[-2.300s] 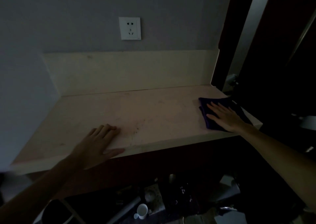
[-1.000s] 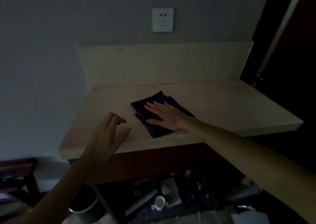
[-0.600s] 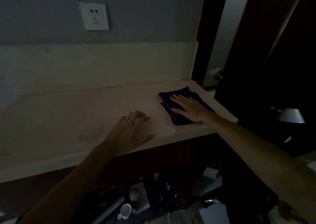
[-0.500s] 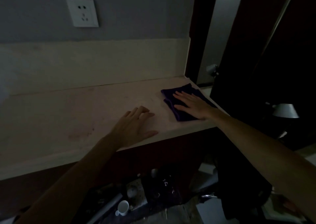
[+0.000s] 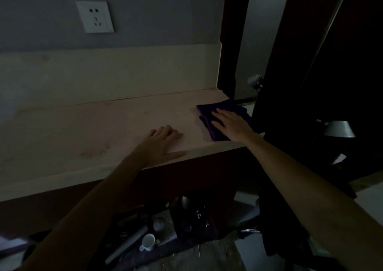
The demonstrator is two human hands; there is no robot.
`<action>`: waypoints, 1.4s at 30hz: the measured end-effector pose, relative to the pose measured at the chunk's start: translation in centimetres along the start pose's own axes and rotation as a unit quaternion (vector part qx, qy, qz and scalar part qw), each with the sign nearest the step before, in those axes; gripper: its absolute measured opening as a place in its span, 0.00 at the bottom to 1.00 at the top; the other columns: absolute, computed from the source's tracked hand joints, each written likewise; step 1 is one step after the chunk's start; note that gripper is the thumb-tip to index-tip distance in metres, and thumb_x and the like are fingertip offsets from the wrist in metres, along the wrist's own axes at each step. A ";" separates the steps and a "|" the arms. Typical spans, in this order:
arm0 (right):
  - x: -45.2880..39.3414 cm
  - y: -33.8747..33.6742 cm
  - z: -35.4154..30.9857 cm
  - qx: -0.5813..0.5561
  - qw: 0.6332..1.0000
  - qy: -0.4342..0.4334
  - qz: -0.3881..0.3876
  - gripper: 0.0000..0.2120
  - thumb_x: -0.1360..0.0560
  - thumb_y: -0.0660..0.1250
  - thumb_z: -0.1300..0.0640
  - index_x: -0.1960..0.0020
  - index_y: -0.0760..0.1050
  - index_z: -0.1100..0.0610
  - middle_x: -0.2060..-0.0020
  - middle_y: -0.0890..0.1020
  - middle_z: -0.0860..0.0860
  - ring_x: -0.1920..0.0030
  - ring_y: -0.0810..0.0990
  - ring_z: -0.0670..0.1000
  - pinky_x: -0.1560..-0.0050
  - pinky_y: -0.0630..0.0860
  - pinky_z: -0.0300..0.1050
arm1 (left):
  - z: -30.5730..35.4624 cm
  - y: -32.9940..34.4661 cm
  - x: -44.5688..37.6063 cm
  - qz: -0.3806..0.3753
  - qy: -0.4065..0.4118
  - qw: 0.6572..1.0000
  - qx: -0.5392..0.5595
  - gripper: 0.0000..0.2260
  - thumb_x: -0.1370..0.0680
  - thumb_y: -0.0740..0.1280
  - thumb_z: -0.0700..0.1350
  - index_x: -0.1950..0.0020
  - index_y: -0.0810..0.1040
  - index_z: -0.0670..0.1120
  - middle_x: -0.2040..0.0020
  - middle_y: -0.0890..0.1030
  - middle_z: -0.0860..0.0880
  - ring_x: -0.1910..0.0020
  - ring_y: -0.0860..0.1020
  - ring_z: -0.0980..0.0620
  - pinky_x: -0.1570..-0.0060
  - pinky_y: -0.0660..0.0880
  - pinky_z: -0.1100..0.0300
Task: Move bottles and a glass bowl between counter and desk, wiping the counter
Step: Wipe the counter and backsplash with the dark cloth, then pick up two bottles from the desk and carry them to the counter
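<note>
A pale stone counter runs across the dim view. At its right end lies a folded dark purple cloth. My right hand presses flat on the cloth with straight fingers. My left hand rests flat on the counter near the front edge, left of the cloth, holding nothing. No bottles or glass bowl are in view.
A white wall socket sits above the backsplash. Right of the counter is a dark doorway and a grey lamp shade. Below the counter, clutter on the floor includes a white cup.
Over the last second my right hand slid the cloth from the counter's left part to its right end. My left hand settled flat on the counter.
</note>
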State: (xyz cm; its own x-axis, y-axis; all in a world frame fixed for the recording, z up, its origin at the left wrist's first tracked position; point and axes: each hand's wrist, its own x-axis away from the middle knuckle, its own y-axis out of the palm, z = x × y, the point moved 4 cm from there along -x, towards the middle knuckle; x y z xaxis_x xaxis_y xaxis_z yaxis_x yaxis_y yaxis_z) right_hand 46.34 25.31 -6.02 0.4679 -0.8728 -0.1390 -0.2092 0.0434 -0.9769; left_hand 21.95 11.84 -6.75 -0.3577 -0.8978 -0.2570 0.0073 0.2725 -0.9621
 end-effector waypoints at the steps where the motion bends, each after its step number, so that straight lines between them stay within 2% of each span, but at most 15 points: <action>1: 0.8 0.0 -0.8 -0.027 0.999 0.010 0.045 0.26 0.18 0.49 0.41 0.24 0.62 0.51 0.24 0.63 0.49 0.25 0.62 0.53 0.27 0.62 0.53 | 0.1 -0.1 0.2 -0.004 -0.010 1.000 0.006 0.32 0.24 0.48 0.70 0.27 0.66 0.53 0.33 0.69 0.50 0.36 0.70 0.49 0.39 0.66 0.54; 3: 3.3 0.5 -3.4 -0.090 0.988 -0.005 0.124 0.22 0.17 0.51 0.46 0.27 0.67 0.53 0.27 0.69 0.49 0.28 0.67 0.52 0.30 0.66 0.53 | 0.8 -0.7 1.1 0.010 -0.031 0.999 0.035 0.32 0.23 0.47 0.69 0.30 0.69 0.51 0.36 0.71 0.49 0.38 0.72 0.48 0.41 0.68 0.53; 8: 11.6 4.9 -14.2 -0.205 0.938 -0.128 0.248 0.17 0.18 0.58 0.57 0.31 0.72 0.58 0.33 0.75 0.51 0.31 0.71 0.50 0.27 0.64 0.46 | 3.2 -3.1 10.1 0.166 -0.072 0.977 0.110 0.15 0.18 0.59 0.55 0.39 0.75 0.48 0.43 0.75 0.50 0.45 0.76 0.48 0.48 0.72 0.52; 10: 14.8 8.0 -18.9 -0.275 0.923 -0.142 0.229 0.16 0.18 0.59 0.58 0.32 0.73 0.59 0.34 0.76 0.51 0.32 0.71 0.49 0.29 0.66 0.42 | 3.4 -2.5 16.2 0.184 -0.124 0.964 0.144 0.11 0.18 0.61 0.51 0.41 0.76 0.47 0.44 0.76 0.50 0.47 0.76 0.49 0.50 0.72 0.53; 13: 20.5 14.5 -25.5 -0.352 0.919 -0.134 0.117 0.16 0.19 0.59 0.58 0.33 0.74 0.55 0.36 0.76 0.49 0.34 0.73 0.46 0.33 0.67 0.37 | 2.6 1.9 28.1 0.148 -0.271 0.929 0.206 0.10 0.20 0.61 0.51 0.43 0.76 0.48 0.46 0.76 0.51 0.49 0.77 0.50 0.51 0.75 0.54; 16: 26.8 22.9 -30.7 -0.380 0.915 -0.111 -0.075 0.15 0.20 0.61 0.60 0.35 0.75 0.57 0.38 0.77 0.52 0.38 0.75 0.49 0.38 0.65 0.31 | 3.4 8.7 43.4 0.062 -0.498 0.810 0.302 0.15 0.23 0.63 0.55 0.45 0.77 0.46 0.49 0.78 0.48 0.52 0.80 0.48 0.53 0.77 0.54; 19: 33.9 31.4 -34.1 -0.304 0.894 -0.093 -0.316 0.16 0.22 0.63 0.62 0.35 0.74 0.60 0.38 0.78 0.56 0.35 0.76 0.55 0.39 0.69 0.39 | 9.0 14.2 59.0 -0.047 -0.690 0.613 0.384 0.10 0.22 0.68 0.50 0.50 0.78 0.44 0.52 0.81 0.44 0.54 0.80 0.45 0.57 0.74 0.57; 22: 40.8 36.2 -35.6 -0.192 0.846 -0.078 -0.491 0.16 0.22 0.64 0.60 0.34 0.73 0.62 0.37 0.78 0.58 0.37 0.77 0.56 0.46 0.70 0.39 | 17.8 16.1 71.2 -0.033 -0.790 0.407 0.457 0.11 0.19 0.64 0.45 0.61 0.71 0.44 0.59 0.77 0.41 0.66 0.75 0.49 0.73 0.66 0.64; 25: 45.2 38.4 -36.1 -0.113 0.836 -0.053 -0.534 0.15 0.21 0.64 0.58 0.36 0.74 0.63 0.39 0.79 0.59 0.40 0.78 0.56 0.45 0.71 0.42 | 27.3 15.4 80.3 0.025 -0.851 0.232 0.471 0.11 0.18 0.62 0.42 0.60 0.69 0.41 0.65 0.73 0.43 0.69 0.70 0.50 0.76 0.70 0.64; 27: 46.7 39.7 -36.7 -0.084 0.835 -0.039 -0.542 0.15 0.20 0.62 0.58 0.36 0.74 0.63 0.39 0.79 0.60 0.39 0.77 0.58 0.41 0.72 0.46 | 32.5 15.1 84.9 0.074 -0.869 0.158 0.464 0.11 0.19 0.63 0.40 0.60 0.72 0.39 0.65 0.75 0.41 0.68 0.74 0.47 0.64 0.74 0.57; 30: 48.1 40.8 -38.7 -0.035 0.818 -0.028 -0.573 0.16 0.19 0.60 0.58 0.34 0.73 0.64 0.36 0.76 0.61 0.35 0.74 0.60 0.39 0.70 0.46 | 38.2 14.7 89.5 0.114 -0.877 0.053 0.464 0.09 0.19 0.64 0.42 0.52 0.75 0.36 0.61 0.77 0.38 0.66 0.76 0.43 0.65 0.73 0.53; 32: 48.4 41.0 -41.2 -0.028 0.819 -0.029 -0.573 0.16 0.19 0.60 0.58 0.35 0.73 0.66 0.38 0.77 0.62 0.38 0.75 0.61 0.40 0.70 0.46 | 39.4 14.3 91.4 0.144 -0.879 0.011 0.454 0.12 0.19 0.64 0.44 0.47 0.75 0.35 0.59 0.78 0.37 0.65 0.76 0.42 0.65 0.74 0.52; 36: 47.2 43.8 -49.2 -0.039 0.813 -0.010 -0.580 0.16 0.19 0.60 0.58 0.36 0.72 0.66 0.48 0.78 0.61 0.52 0.75 0.57 0.49 0.73 0.51 | 36.1 12.9 95.2 0.197 -0.876 0.000 0.441 0.11 0.19 0.64 0.48 0.46 0.77 0.40 0.53 0.81 0.39 0.55 0.80 0.41 0.54 0.76 0.49; 40: 47.0 48.3 -62.5 -0.051 0.800 -0.056 -0.595 0.14 0.18 0.59 0.55 0.38 0.74 0.63 0.55 0.79 0.58 0.56 0.77 0.56 0.57 0.77 0.49 | 29.8 10.5 99.1 0.265 -0.868 -0.006 0.420 0.10 0.19 0.63 0.46 0.47 0.78 0.41 0.53 0.81 0.39 0.57 0.79 0.44 0.59 0.74 0.54; 42: 47.5 48.6 -71.0 -0.066 0.788 -0.098 -0.604 0.13 0.18 0.59 0.56 0.39 0.74 0.61 0.57 0.78 0.56 0.59 0.76 0.54 0.63 0.72 0.44 | 27.9 10.4 101.0 0.280 -0.867 -0.037 0.411 0.09 0.18 0.62 0.45 0.47 0.78 0.40 0.52 0.82 0.38 0.57 0.79 0.45 0.59 0.75 0.54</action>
State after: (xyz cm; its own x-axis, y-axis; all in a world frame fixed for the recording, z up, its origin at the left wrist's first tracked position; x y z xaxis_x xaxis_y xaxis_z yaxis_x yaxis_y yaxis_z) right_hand -2.63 -48.54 -48.60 0.5149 -0.1458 0.8447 0.4085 -0.8246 -0.3913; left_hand 12.00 -85.67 -45.30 0.3859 0.3352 0.8595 -0.2314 0.9371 -0.2615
